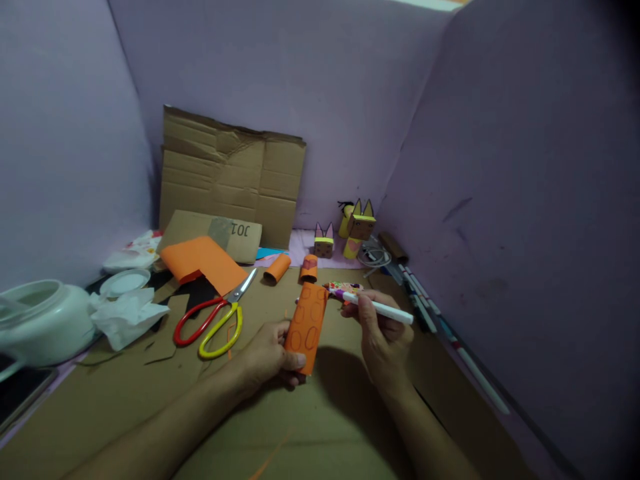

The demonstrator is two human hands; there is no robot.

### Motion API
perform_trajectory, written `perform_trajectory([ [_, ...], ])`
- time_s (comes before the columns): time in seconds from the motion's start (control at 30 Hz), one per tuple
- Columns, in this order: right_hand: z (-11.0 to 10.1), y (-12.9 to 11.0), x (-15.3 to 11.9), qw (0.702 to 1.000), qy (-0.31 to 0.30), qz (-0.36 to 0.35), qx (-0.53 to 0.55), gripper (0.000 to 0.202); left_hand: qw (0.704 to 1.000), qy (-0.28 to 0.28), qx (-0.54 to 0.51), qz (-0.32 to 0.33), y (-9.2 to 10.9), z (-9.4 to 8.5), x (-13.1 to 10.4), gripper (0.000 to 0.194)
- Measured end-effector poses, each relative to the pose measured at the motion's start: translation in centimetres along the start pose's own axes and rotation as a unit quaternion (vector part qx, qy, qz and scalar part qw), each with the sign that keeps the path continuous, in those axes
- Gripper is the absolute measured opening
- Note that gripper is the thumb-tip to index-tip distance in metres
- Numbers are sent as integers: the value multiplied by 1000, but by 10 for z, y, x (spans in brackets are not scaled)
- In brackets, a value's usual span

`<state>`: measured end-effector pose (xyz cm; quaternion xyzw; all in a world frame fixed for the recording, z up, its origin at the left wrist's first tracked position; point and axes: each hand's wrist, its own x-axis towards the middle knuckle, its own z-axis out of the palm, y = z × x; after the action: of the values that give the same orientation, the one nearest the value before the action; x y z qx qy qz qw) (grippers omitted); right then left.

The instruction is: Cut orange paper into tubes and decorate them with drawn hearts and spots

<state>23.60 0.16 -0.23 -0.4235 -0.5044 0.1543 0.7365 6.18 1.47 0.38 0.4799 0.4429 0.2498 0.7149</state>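
Observation:
An orange paper piece [306,327] with several rounded outlines drawn on it is held tilted above the cardboard by my left hand [274,355], the thumb across its lower end. My right hand [383,340] grips a white marker [390,311] with a purple section near its front. The marker's front end points left, close to the upper right edge of the orange piece; whether it touches cannot be made out. Two orange rolls [277,268] [309,268] lie just beyond, the right one with a reddish drawing.
Scissors [220,323] with red and yellow handles lie left, beside orange paper [203,260]. A white teapot [47,323] and tissue [127,317] are far left. Cat-like paper figures [324,241] [360,227] stand at the back; markers [420,297] line the right wall.

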Motion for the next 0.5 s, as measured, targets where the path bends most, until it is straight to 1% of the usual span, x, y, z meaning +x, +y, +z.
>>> perform_trajectory([
  [0.17,0,-1,0,1000,3,2,-9,15,1000,14,18,-10,1,1,0,37],
  [0.3,0,-1,0,1000,0,-1,-19,16,1000,10,14,-5,0,0,0,36],
  [0.4,1,-2,0,1000,1,2,-14,16,1000,17,13,-13,0,0,-1,38],
  [0.5,1,-2,0,1000,-1,3,-15,15,1000,13,14,-8,1,1,-2,35],
])
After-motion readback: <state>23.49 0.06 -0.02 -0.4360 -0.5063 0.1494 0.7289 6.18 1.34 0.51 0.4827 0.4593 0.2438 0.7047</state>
